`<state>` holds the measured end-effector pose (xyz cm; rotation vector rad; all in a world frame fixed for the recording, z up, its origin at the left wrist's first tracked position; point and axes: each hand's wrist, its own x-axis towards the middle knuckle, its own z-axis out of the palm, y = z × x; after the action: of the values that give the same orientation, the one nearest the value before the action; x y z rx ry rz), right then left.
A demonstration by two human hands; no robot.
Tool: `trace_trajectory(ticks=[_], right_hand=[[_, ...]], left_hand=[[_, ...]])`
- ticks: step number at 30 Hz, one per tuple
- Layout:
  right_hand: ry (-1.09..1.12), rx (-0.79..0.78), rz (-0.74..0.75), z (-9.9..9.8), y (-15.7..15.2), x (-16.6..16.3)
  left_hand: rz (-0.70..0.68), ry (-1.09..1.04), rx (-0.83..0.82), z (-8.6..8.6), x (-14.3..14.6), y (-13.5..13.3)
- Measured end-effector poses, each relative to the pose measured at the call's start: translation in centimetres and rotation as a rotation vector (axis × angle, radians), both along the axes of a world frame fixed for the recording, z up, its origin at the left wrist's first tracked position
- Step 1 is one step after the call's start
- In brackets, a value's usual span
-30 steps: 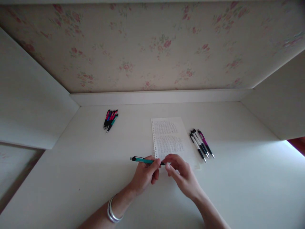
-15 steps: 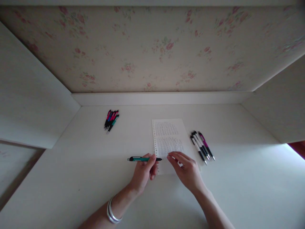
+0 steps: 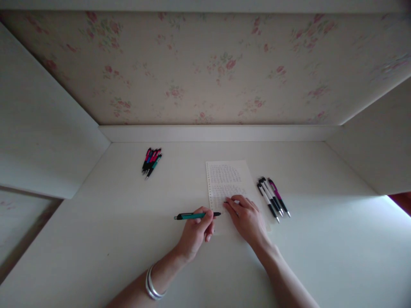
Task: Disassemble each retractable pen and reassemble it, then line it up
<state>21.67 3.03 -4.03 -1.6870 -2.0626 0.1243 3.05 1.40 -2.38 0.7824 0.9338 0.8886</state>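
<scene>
A teal and black pen [image 3: 189,216] lies level in my left hand [image 3: 195,233], which is closed around its black grip. Its black end points right, toward my other hand. My right hand [image 3: 248,218] rests low over the lower part of a handwritten sheet [image 3: 224,173] with punched holes along its left edge. Thumb and fingers of that hand are pinched together, and a small dark bit shows at their tips, too small to name. The lower lines of writing are partly covered by the hands.
Right of the sheet lie several pens, white-and-black pens [image 3: 268,196] and a purple pen [image 3: 278,196]. At the back left is a bunch of pink, blue and teal pens [image 3: 150,162]. A white panel [image 3: 41,119] bounds the white desk [image 3: 144,226] on the left.
My right hand has moved slightly forward and lowered onto the sheet, its fingers still pinched. My left hand and the teal pen have shifted slightly right.
</scene>
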Motion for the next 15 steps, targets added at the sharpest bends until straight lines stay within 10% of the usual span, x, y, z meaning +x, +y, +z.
trace_trajectory(ticks=[8, 15], right_hand=[[0.589, -0.158, -0.141, 2.1, -0.7, 0.1], [0.932, -0.546, 0.131, 3.7, -2.2, -1.1]], left_hand=[[-0.016, 0.041, 0.062, 0.1, 0.1, -0.1], [-0.083, 0.103, 0.138, -0.3, 0.1, -0.2]])
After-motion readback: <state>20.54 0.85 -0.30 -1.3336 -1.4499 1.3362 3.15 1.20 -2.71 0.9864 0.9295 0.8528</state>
